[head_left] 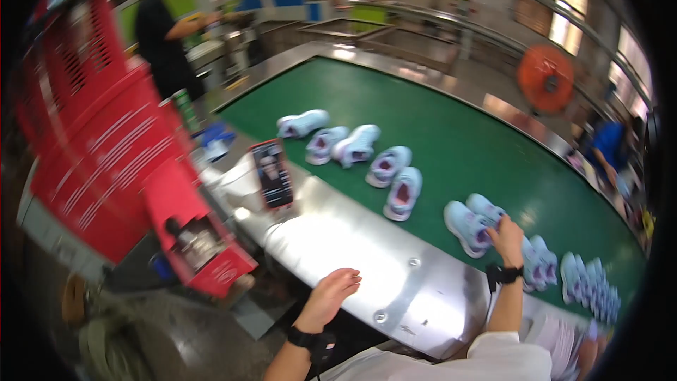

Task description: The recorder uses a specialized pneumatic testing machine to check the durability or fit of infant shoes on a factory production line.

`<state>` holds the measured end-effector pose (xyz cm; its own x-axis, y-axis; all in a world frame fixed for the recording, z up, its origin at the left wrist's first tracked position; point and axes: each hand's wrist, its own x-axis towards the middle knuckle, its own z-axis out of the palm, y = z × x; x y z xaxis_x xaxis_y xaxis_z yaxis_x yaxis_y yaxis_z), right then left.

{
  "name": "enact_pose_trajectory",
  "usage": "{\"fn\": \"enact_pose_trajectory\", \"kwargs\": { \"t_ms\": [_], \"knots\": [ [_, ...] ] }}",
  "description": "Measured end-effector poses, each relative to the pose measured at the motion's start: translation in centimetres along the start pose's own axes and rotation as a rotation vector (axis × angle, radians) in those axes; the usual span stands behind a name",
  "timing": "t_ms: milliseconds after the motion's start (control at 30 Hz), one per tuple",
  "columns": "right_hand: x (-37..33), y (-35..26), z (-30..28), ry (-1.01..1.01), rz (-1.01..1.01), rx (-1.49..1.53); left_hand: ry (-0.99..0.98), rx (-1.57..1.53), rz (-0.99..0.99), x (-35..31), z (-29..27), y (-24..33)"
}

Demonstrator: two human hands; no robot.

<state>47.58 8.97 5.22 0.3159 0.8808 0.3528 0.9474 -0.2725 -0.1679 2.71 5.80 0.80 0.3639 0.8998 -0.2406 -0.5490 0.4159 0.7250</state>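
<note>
My right hand [506, 241] reaches over the near edge of the green belt. Its fingers close at the openings of two pale blue sneakers, the left one [466, 229] and the right one [484, 206], which stand side by side. Exactly how the fingertips grip is partly hidden. Over the bare metal ledge [374, 261], my left hand [330, 299] hangs with nothing in it, its fingers loosely stretched. Both wrists wear black bands. Left along the belt lie several more pale blue sneakers with pinkish linings, such as one sneaker [404, 194]. Others [539, 262] stand close right of my right hand.
A phone [272, 175] stands upright at the ledge's left end. Red crates [113, 155] and an open red box [204, 247] are at the left. One person [166, 35] stands far left; another person in blue [608, 147] is far right, near an orange fan [545, 79].
</note>
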Motion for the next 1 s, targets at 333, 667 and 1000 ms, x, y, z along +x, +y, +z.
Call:
{"fn": "enact_pose_trajectory", "kwargs": {
  "t_ms": [333,667,1000],
  "knots": [
    [0.6,2.5,2.4,-0.168,-0.034,-0.190,-0.077,-0.099,0.031,0.8,-1.2,0.6],
    [-1.8,2.3,1.7,-0.153,0.086,-0.003,-0.137,-0.015,0.023,-2.8,-1.3,0.8],
    [-1.4,-4.0,-6.3,-0.091,-0.304,0.298,-0.170,-0.236,-0.180,-4.8,-1.3,1.6]
  ]
}}
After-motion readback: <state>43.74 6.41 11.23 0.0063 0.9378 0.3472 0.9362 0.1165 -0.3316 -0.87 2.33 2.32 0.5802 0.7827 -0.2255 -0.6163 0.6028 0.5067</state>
